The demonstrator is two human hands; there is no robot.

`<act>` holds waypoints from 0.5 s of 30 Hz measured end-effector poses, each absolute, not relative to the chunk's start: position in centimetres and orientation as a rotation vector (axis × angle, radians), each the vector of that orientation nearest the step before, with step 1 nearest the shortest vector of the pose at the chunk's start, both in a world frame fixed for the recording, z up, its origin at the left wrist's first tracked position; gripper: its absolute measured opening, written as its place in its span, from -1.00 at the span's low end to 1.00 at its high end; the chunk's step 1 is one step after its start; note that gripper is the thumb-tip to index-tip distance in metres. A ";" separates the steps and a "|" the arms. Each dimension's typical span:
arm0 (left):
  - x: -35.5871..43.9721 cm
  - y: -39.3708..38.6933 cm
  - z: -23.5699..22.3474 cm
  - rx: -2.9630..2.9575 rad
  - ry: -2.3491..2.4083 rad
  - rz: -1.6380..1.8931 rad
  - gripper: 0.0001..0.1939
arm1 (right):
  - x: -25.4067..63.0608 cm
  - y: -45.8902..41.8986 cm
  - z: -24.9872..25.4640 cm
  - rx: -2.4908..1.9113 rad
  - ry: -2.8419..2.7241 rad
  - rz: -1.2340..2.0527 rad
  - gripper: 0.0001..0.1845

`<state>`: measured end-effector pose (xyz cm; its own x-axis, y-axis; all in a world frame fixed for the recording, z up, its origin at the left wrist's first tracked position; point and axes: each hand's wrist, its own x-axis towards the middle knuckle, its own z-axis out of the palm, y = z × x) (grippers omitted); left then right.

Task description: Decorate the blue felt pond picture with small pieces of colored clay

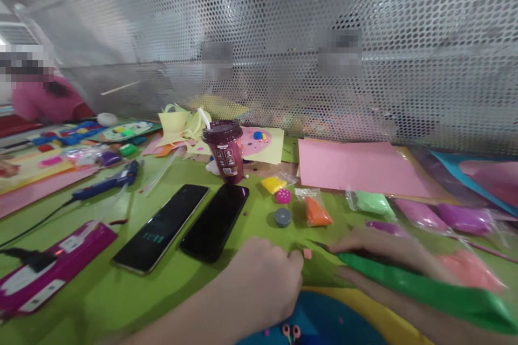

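Observation:
My left hand (263, 272) is closed low over the green table, its fingers curled together. A small pink piece (307, 254) shows right beside its fingertips; whether they grip it I cannot tell. My right hand (380, 250) is closed around a long green tool (416, 285) with a thin, dark pointed tip, which points left toward the pink piece. Below both hands lies a round blue board (324, 312) with small pink clay bits on it. A grey disc (283, 218) and a pink dotted disc (284, 196) sit just beyond my hands.
Two phones (162, 226) lie left of my hands, near a magenta power strip (60, 264) and a blue glue gun (109, 183). A dark red cup (226, 153) with a straw stands behind. Clay bags, such as an orange one (317, 212), line the right. Perforated metal (283, 27) rises behind.

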<state>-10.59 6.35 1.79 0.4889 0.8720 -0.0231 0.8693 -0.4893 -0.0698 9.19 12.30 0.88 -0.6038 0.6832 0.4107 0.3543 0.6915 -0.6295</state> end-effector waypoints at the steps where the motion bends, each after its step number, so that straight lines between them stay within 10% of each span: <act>1: -10.6 6.2 1.7 -2.680 -1.532 0.076 -0.80 | 9.2 12.4 1.2 -0.725 -2.297 0.689 -0.86; 15: -10.7 6.1 1.1 -2.597 -1.530 0.014 -0.77 | 9.0 11.1 2.1 -0.827 -2.292 0.893 -0.81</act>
